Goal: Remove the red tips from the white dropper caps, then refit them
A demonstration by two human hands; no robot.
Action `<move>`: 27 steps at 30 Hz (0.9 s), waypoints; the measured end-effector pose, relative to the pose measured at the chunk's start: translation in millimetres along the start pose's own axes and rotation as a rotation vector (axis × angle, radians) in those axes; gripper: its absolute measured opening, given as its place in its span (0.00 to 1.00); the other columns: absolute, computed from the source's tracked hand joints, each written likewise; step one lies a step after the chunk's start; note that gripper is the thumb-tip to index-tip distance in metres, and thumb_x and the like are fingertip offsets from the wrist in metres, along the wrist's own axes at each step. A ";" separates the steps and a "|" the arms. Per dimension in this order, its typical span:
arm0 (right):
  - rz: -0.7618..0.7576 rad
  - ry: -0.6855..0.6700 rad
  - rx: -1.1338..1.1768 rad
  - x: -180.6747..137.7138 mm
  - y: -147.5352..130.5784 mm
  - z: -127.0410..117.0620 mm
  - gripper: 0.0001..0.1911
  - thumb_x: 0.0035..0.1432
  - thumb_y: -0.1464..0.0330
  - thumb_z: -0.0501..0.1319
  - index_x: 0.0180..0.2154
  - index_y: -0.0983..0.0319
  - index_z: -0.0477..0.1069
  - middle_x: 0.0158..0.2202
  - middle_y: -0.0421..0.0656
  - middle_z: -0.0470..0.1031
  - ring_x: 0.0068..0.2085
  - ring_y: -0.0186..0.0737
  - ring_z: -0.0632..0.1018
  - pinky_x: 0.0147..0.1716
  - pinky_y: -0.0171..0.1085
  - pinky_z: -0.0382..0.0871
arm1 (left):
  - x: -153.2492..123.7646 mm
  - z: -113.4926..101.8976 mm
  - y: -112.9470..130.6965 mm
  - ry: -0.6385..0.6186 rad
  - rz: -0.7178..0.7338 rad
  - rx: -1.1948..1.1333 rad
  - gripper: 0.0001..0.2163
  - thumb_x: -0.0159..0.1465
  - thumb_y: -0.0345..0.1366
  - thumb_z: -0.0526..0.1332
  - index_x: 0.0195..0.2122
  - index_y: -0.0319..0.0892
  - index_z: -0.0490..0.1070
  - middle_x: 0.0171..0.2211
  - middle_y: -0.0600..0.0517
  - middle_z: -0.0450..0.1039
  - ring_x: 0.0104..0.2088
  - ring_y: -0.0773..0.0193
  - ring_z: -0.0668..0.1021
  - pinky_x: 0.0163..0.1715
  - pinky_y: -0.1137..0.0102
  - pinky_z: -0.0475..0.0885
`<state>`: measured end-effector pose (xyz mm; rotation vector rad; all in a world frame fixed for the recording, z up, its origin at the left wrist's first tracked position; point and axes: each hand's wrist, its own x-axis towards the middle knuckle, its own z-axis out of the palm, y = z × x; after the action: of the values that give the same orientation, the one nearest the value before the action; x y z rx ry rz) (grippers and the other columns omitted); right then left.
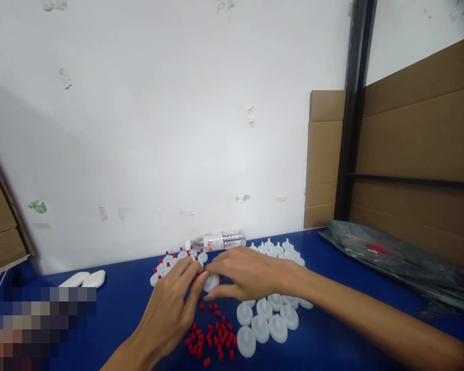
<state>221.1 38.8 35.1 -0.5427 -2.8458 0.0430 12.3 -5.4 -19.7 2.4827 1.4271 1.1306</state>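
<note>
My left hand [172, 301] and my right hand [251, 270] meet over the blue table. Between them is a white round nozzle cap [211, 282], held by the curled fingers and thumb of my right hand. The left thumb and forefinger are pinched together at its edge; what lies between them is hidden. Below the hands lies a loose pile of small red tip caps [218, 337]. Several bare white nozzle caps [261, 329] stand to the right, spouts up. Behind my left hand are white nozzle caps with red tips [168, 260].
A clear plastic bottle [224, 240] lies along the wall. Two smooth white objects [94, 279] rest at the left. Dark plastic bags [394, 263] lie on the right, before cardboard sheets [417, 139] and a black metal post [353, 113]. The lower left corner is pixelated.
</note>
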 end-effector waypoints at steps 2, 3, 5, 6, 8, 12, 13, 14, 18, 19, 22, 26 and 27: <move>-0.043 0.007 -0.031 -0.9 1.8 -1.7 0.16 0.71 0.56 0.59 0.48 0.60 0.76 0.39 0.45 0.82 0.39 0.44 0.79 0.40 0.40 0.67 | 2.3 0.4 -0.9 -0.044 -0.120 -0.114 0.19 0.75 0.49 0.44 0.29 0.46 0.60 0.28 0.54 0.65 0.30 0.62 0.69 0.32 0.68 0.66; -0.057 0.010 -0.042 -1.8 4.2 -3.3 0.13 0.72 0.60 0.60 0.50 0.60 0.76 0.41 0.45 0.82 0.41 0.45 0.79 0.42 0.41 0.66 | 3.8 0.3 -2.0 -0.061 -0.185 -0.166 0.21 0.75 0.51 0.42 0.28 0.47 0.56 0.25 0.56 0.60 0.27 0.63 0.66 0.27 0.69 0.65; -0.047 0.015 -0.059 -3.6 10.9 -6.2 0.11 0.71 0.65 0.60 0.51 0.59 0.75 0.42 0.45 0.82 0.43 0.46 0.79 0.45 0.42 0.65 | 7.0 -0.9 -5.0 -0.082 -0.272 -0.211 0.22 0.74 0.53 0.36 0.28 0.48 0.50 0.23 0.59 0.52 0.22 0.64 0.61 0.20 0.71 0.61; -0.027 0.019 -0.063 -4.5 14.9 -6.8 0.11 0.70 0.66 0.61 0.51 0.59 0.76 0.41 0.45 0.81 0.43 0.46 0.79 0.45 0.42 0.64 | 8.3 -2.2 -6.8 -0.088 -0.281 -0.197 0.22 0.74 0.53 0.34 0.27 0.48 0.49 0.22 0.59 0.50 0.21 0.65 0.60 0.20 0.71 0.60; 0.031 0.034 -0.054 -6.1 23.3 -6.0 0.12 0.69 0.66 0.61 0.52 0.60 0.75 0.40 0.46 0.81 0.40 0.46 0.78 0.43 0.42 0.64 | 9.7 -5.3 -9.9 -0.089 -0.263 -0.128 0.21 0.74 0.51 0.36 0.27 0.48 0.50 0.23 0.58 0.53 0.23 0.64 0.62 0.23 0.70 0.61; 0.108 0.011 0.007 -8.0 35.8 0.0 0.17 0.65 0.69 0.64 0.54 0.60 0.71 0.33 0.41 0.78 0.31 0.42 0.75 0.36 0.39 0.63 | 7.4 -6.5 -15.4 -0.135 -0.205 0.070 0.16 0.72 0.44 0.48 0.29 0.46 0.61 0.28 0.53 0.67 0.31 0.58 0.69 0.34 0.65 0.62; 0.112 -0.008 0.034 -8.0 37.5 1.4 0.16 0.64 0.70 0.65 0.53 0.60 0.71 0.32 0.40 0.78 0.30 0.40 0.74 0.34 0.38 0.62 | 6.2 -5.2 -17.1 -0.159 -0.194 0.111 0.13 0.71 0.42 0.50 0.30 0.46 0.64 0.30 0.51 0.70 0.33 0.56 0.71 0.35 0.63 0.62; 0.108 -0.031 0.064 -7.8 38.7 2.4 0.14 0.63 0.70 0.66 0.51 0.60 0.72 0.32 0.39 0.78 0.30 0.39 0.74 0.33 0.37 0.62 | 5.0 -3.5 -19.1 -0.183 -0.184 0.144 0.12 0.70 0.40 0.51 0.31 0.45 0.66 0.32 0.50 0.71 0.36 0.55 0.72 0.36 0.63 0.62; 0.074 -0.095 0.165 -5.7 41.9 5.4 0.05 0.63 0.69 0.68 0.42 0.59 0.76 0.41 0.40 0.80 0.41 0.38 0.78 0.38 0.34 0.65 | 2.0 1.9 -28.2 -0.268 -0.167 0.215 0.11 0.71 0.37 0.50 0.34 0.45 0.69 0.37 0.48 0.74 0.42 0.53 0.74 0.42 0.61 0.66; 0.073 -0.100 0.176 -5.0 42.8 6.5 0.05 0.63 0.69 0.68 0.42 0.59 0.77 0.42 0.40 0.79 0.44 0.39 0.78 0.40 0.34 0.65 | 2.1 2.3 -30.2 -0.279 -0.169 0.229 0.11 0.71 0.37 0.50 0.35 0.45 0.70 0.38 0.48 0.74 0.43 0.54 0.75 0.43 0.61 0.66; 0.094 -0.107 0.178 -3.4 45.8 12.4 0.05 0.62 0.68 0.70 0.41 0.60 0.79 0.42 0.42 0.79 0.44 0.41 0.77 0.39 0.35 0.64 | 3.5 1.7 -34.8 -0.293 -0.187 0.279 0.12 0.72 0.35 0.49 0.36 0.44 0.70 0.40 0.46 0.74 0.44 0.54 0.76 0.44 0.60 0.67; 0.114 -0.156 0.183 -3.4 49.9 21.5 0.04 0.61 0.68 0.69 0.38 0.60 0.80 0.38 0.40 0.81 0.38 0.38 0.77 0.35 0.35 0.63 | 3.9 1.5 -37.3 -0.312 -0.222 0.341 0.12 0.71 0.32 0.48 0.36 0.43 0.70 0.39 0.46 0.76 0.41 0.54 0.77 0.41 0.61 0.68; 0.115 -0.173 0.188 -3.9 50.8 22.8 0.03 0.61 0.69 0.69 0.38 0.60 0.80 0.37 0.39 0.81 0.37 0.37 0.77 0.34 0.34 0.63 | 3.5 1.8 -37.2 -0.321 -0.229 0.352 0.12 0.71 0.32 0.48 0.36 0.43 0.71 0.38 0.46 0.76 0.41 0.54 0.78 0.40 0.62 0.68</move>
<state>237.3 85.1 8.3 -0.6912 -2.9290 0.3923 -12.5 19.0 -33.6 2.4710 1.8703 0.4461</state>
